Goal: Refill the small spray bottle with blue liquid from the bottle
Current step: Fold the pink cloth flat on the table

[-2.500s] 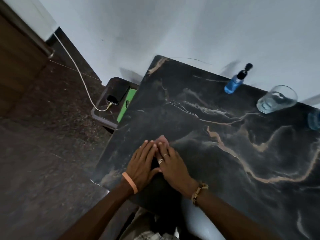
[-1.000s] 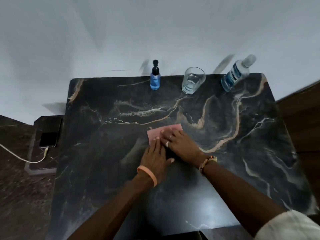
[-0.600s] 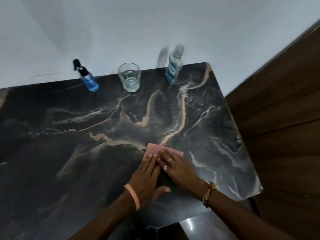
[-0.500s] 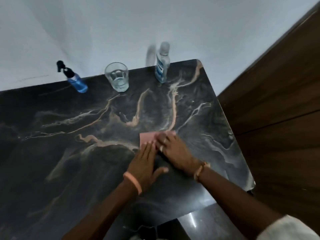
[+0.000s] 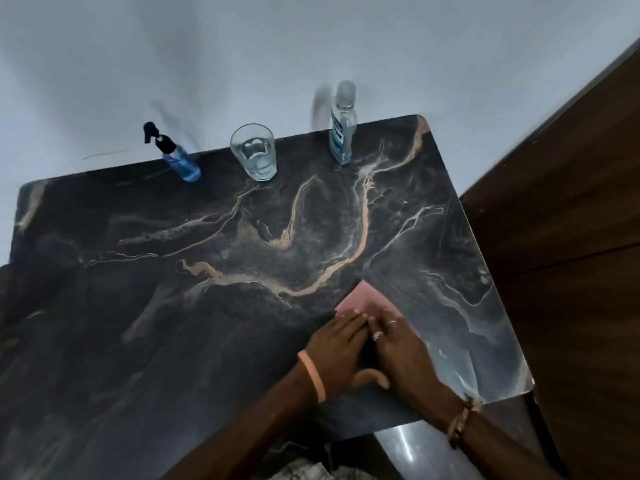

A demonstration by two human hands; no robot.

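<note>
Left hand [image 5: 337,346] and right hand [image 5: 401,355] lie flat, fingers straight and together, tips on a pink sheet [image 5: 367,299]. Well beyond the fingertips, at the far edge of the table [image 5: 173,323], stand the bottle [image 5: 341,129], a glass [image 5: 254,155] part-full of clear liquid, and leftmost the small spray bottle [image 5: 178,161] holding blue liquid.

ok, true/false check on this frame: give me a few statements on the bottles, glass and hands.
1. The glass stands between the spray bottle and the bottle. True.
2. The left hand grips the spray bottle. False: it lies flat beside the right hand, fingertips at the pink sheet.
3. The spray bottle's black head is on. True.
4. The glass is empty. False: it holds some clear liquid.
</note>
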